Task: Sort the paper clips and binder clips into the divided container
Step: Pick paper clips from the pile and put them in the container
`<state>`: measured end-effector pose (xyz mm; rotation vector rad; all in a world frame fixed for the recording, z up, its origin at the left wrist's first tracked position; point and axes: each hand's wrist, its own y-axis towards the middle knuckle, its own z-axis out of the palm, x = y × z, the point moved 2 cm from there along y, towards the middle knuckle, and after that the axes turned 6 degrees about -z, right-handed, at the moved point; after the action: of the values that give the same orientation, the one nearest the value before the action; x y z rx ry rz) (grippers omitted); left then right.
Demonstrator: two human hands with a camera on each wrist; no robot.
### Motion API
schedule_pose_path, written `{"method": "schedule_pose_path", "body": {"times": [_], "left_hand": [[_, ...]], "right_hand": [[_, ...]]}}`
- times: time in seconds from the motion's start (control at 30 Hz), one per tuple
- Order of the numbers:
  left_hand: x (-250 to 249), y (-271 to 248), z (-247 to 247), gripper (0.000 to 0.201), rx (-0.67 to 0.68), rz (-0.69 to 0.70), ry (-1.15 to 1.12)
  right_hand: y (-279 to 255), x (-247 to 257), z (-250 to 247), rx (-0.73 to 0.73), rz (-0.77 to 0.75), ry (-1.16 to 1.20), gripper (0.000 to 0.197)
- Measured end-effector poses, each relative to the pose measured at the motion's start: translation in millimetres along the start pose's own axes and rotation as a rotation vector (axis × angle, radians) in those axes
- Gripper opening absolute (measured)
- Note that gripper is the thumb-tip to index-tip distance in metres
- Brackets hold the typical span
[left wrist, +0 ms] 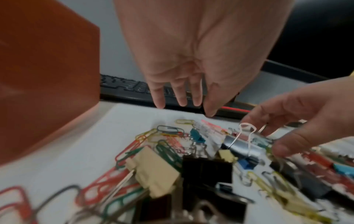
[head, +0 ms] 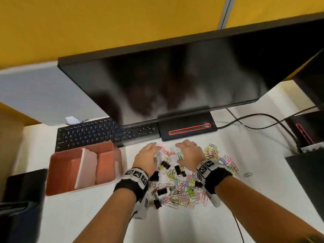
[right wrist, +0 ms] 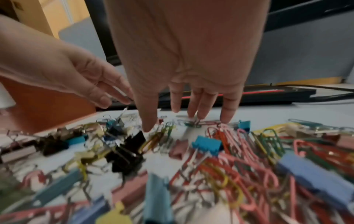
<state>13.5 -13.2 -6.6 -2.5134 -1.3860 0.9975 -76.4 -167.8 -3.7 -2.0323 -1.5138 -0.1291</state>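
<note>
A mixed pile of coloured paper clips and binder clips (head: 182,179) lies on the white desk in front of me. The terracotta divided container (head: 56,172) with a white divider (head: 85,167) stands left of the pile, and its compartments look bare. My left hand (head: 154,151) hovers over the pile's far left edge, fingers (left wrist: 182,100) straight and holding nothing. My right hand (head: 184,153) reaches down over the pile's far middle. Its fingertips (right wrist: 197,116) touch the clips, while its thumb (right wrist: 147,127) stays apart from them. Black binder clips (left wrist: 206,169) lie close below my left wrist.
A black keyboard (head: 105,134) and the monitor's base (head: 187,128) lie just beyond the pile, under a dark monitor (head: 166,85). Cables (head: 254,120) run at the right. Black objects sit at the desk's right (head: 306,172) and left (head: 22,199). One stray clip (head: 248,174) lies apart, right.
</note>
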Motion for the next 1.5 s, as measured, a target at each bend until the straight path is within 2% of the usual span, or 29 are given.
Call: {"method": "schedule_pose_path", "body": {"times": [0.1,0.2,0.37,0.57,0.7,0.83,1.0,1.1,1.2,1.3,1.4,1.5], "left_hand": [[-1,21,10,0.057,0.075,0.083,0.116],[-1,35,21,0.048,0.069,0.150,0.195],[1,42,22,0.012,0.029,0.105,0.140],[0,36,21,0.014,0.053,0.049,0.173],[-5,14,2,0.013,-0.057,-0.027,0.025],[-9,-30,-42,0.004,-0.252,-0.086,-0.148],[18,-89,-101,0.009,-0.474,-0.250,-0.297],[44,-109,-127,0.012,-0.574,-0.325,-0.240],[73,-110,-138,0.017,-0.568,-0.416,-0.204],[95,-103,-139,0.023,-0.493,-0.461,-0.229],[104,-106,-138,0.027,-0.484,-0.379,-0.184],[95,-128,-130,0.012,-0.557,-0.160,-0.232]], "right_hand": [[10,-5,7,-0.029,0.079,0.071,0.062],[15,-11,15,-0.019,0.102,0.144,0.046],[14,-18,17,0.020,0.100,0.197,0.023],[10,-17,21,0.034,0.077,0.198,0.014],[0,-15,19,0.022,0.059,0.253,0.014],[-20,-7,7,-0.043,-0.021,0.265,0.017],[-34,50,-22,-0.144,-0.228,0.344,0.016],[-27,107,-31,-0.171,-0.357,0.418,0.017],[-12,167,-30,-0.162,-0.445,0.459,0.014],[8,213,-18,-0.125,-0.457,0.472,0.015],[19,228,-4,-0.092,-0.412,0.478,0.030],[17,201,0,-0.215,-0.339,0.449,0.026]]}}
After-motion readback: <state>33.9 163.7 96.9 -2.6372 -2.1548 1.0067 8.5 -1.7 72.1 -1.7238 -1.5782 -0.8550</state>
